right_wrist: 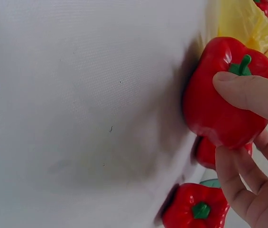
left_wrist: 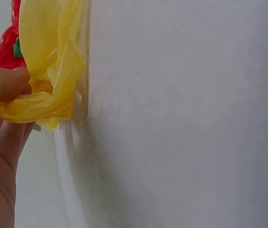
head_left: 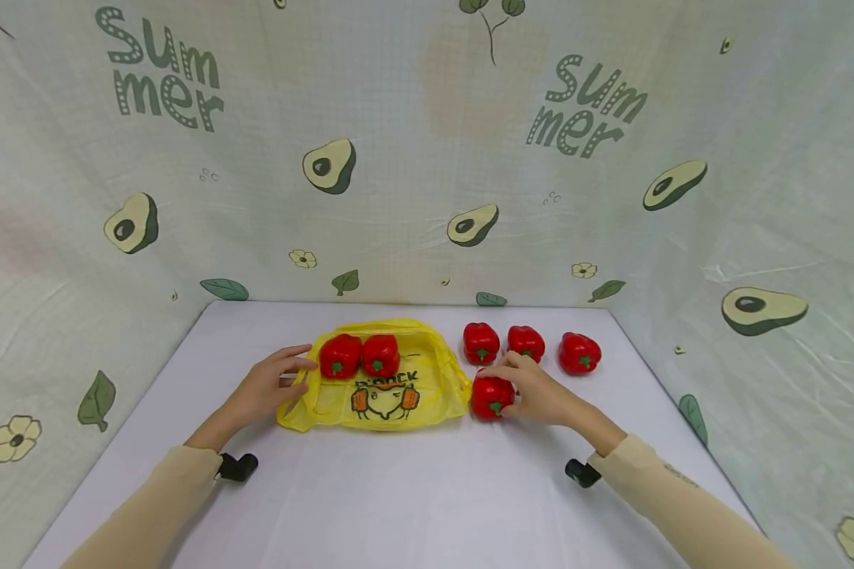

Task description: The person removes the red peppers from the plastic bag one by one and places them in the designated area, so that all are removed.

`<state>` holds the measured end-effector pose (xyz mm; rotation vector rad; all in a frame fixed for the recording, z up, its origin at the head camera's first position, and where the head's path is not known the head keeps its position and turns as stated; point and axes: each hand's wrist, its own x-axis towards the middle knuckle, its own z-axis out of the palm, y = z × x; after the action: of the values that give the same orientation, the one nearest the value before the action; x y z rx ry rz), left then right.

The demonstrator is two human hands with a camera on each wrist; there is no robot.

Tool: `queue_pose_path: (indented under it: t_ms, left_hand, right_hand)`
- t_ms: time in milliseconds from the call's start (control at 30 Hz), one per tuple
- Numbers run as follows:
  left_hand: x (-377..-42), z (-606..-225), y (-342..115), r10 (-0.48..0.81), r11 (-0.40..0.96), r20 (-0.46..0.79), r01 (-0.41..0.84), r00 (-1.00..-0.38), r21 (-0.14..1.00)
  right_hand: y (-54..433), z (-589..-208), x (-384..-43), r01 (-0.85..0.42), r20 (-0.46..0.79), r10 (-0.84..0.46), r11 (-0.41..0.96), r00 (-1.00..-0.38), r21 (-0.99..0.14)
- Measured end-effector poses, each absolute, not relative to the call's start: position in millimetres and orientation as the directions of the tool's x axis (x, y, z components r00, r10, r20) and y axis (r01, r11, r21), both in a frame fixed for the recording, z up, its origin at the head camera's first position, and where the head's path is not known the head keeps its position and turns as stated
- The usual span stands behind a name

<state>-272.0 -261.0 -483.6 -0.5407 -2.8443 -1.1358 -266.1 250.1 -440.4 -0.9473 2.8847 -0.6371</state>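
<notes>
The left hand (head_left: 269,386) pinches the yellow bag (head_left: 437,395) at its 9 o'clock end, likely to steady it. The right hand (head_left: 541,397) has its grip clamped on a red pepper (head_left: 489,395) at the bag's 3 o'clock, probably against rolling. Two peppers (head_left: 341,354) lie towards 11 o'clock, three others (head_left: 579,353) beyond 2.

head view bright, even | wrist views dimmer, greyish | soft shadow beside held red pepper (right_wrist: 217,114), small glossy highlights
</notes>
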Motion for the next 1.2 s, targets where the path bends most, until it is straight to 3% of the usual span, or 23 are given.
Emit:
queue_pose_path:
  t_ms: [833, 1200]
  left_hand:
    - [-272.1, -481.7, -260.2, 0.308, 0.685, 0.157, 0.333, -0.938, 0.648]
    - [-273.1, -482.5, -260.1, 0.317, 0.678, 0.164, 0.344, -0.934, 0.65]
  right_hand:
    - [248.1, -413.0, -262.8, -0.572, 0.047, -0.597, 0.739, -0.801, -0.355]
    - [221.8, -392.0, -265.4, -0.576, 0.093, -0.587, 0.731, -0.804, -0.365]
